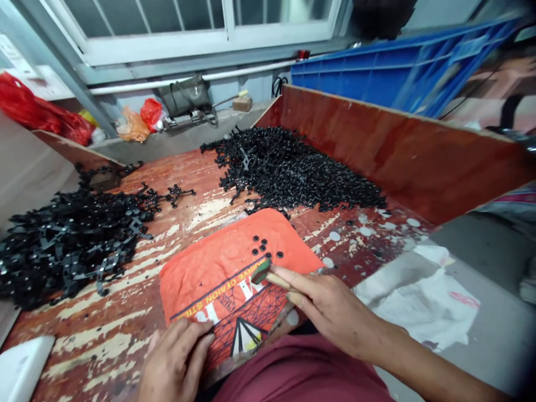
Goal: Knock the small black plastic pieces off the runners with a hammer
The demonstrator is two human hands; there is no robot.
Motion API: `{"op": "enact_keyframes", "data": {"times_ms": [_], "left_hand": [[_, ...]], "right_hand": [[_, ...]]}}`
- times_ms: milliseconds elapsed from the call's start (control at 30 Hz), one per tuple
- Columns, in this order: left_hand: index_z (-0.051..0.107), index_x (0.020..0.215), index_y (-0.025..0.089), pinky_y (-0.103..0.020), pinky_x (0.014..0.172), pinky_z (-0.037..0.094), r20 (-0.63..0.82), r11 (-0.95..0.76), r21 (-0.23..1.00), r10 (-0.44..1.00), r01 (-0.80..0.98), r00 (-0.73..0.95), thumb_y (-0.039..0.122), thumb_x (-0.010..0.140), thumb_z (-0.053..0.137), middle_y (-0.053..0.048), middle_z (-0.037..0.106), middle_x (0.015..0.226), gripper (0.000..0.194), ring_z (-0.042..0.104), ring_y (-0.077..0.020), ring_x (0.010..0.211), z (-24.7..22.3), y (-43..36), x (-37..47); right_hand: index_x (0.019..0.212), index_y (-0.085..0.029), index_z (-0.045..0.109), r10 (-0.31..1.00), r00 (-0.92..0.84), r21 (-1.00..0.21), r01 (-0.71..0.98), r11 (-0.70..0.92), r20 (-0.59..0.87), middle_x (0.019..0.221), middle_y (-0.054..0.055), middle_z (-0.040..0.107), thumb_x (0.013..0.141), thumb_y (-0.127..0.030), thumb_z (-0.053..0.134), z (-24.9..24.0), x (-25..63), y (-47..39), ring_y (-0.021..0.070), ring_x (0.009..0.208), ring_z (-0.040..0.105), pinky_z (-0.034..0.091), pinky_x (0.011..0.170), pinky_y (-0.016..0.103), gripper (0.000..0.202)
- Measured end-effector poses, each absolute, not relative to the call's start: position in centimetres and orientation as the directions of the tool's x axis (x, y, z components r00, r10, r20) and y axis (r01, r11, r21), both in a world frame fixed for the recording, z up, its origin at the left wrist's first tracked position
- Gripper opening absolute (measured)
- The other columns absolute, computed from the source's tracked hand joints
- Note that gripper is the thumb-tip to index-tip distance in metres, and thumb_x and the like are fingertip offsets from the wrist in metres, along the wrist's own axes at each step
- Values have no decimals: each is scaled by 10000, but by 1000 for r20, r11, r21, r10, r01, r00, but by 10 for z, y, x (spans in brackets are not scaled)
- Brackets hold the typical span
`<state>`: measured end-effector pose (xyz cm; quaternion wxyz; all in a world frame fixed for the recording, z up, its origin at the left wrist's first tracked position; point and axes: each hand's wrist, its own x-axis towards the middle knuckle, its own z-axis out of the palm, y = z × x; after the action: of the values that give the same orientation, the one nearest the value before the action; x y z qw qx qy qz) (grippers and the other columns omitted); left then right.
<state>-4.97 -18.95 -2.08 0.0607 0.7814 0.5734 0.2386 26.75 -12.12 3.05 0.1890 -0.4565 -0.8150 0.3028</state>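
My right hand is closed around the light wooden handle of a small tool with a flat, rounded green head. Its head is over the orange printed cloth, close to several small black round pieces. At the cloth's near left edge rests my left hand, palm down, with bent fingers and the thumb slightly apart. I see nothing held in it, though its underside is hidden. The cloth lies across the near edge of the worn red tabletop, close against my body.
Black linked parts lie heaped at the left, and a larger black pile spreads at the back. A red-brown board borders the table's right side, with a blue crate behind it. A white object sits front left.
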Motion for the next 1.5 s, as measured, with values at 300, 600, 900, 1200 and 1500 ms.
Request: {"op": "enact_keyframes", "data": {"times_ms": [300,600,900,1200,1500], "left_hand": [[621,717,220,-245,643,460,-67,-91,624,983,776,169,434,948,454,2,658,703,357,634,-169,680,24,-95,-27],[554,676,214,-228,549,314,-245,-41,443,955,895,165,336,822,566,47,563,573,191,518,-138,550,3,-32,-35],[674,841,221,-264,722,434,49,-431,422,890,798,454,179,857,472,-24,683,810,207,617,-177,760,47,85,46],[687,889,254,-297,831,453,64,-353,699,897,622,437,80,658,668,-4,629,818,290,596,-190,845,12,149,91],[523,1232,237,-217,617,470,-216,247,962,950,-120,224,320,749,779,-15,689,814,552,627,-122,645,66,67,44]], "right_hand": [[1453,-349,470,949,-310,-662,699,271,61,1414,-17,561,1000,-174,433,25,299,-93,188,1163,652,546,965,353,487],[1439,-345,493,949,-311,-726,643,245,46,1339,-31,621,971,-119,448,18,297,-82,183,1124,675,555,954,353,521],[1413,-314,541,974,-224,-755,644,126,-28,1226,8,713,947,-176,437,11,299,-79,218,985,728,580,844,360,497],[1411,-334,545,979,-195,-804,590,69,-59,1180,14,737,916,-221,456,-3,301,-78,244,985,717,538,818,334,516],[1315,-308,641,974,-171,-934,346,-83,-150,853,28,749,899,-350,525,7,310,-60,276,831,691,552,704,340,434]]}}
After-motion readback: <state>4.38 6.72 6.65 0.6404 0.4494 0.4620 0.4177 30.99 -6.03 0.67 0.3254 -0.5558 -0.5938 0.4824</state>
